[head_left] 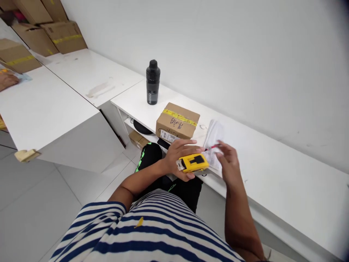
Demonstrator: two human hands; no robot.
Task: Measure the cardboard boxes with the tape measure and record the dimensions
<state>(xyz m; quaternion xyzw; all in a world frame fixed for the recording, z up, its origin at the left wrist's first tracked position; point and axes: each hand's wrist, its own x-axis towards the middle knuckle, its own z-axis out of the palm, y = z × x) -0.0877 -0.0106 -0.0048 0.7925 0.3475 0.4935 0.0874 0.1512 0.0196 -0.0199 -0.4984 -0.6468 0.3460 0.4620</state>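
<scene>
My left hand (178,154) is closed around a yellow utility knife (194,163), held over the front edge of the white table (286,174). Just to its right, my right hand (228,162) pinches a thin red pen (212,147) and rests over a blurred stack of white papers (214,140) lying on the table. A small cardboard box (177,122) sealed with yellow tape, with handwriting on top and a label on its side, stands just behind my left hand.
A black water bottle (153,83) stands upright at the table's far left end. More white tables (54,102) stretch to the left, with several cardboard boxes (49,32) stacked at the back. Small boxes sit on a shelf under the table (139,138).
</scene>
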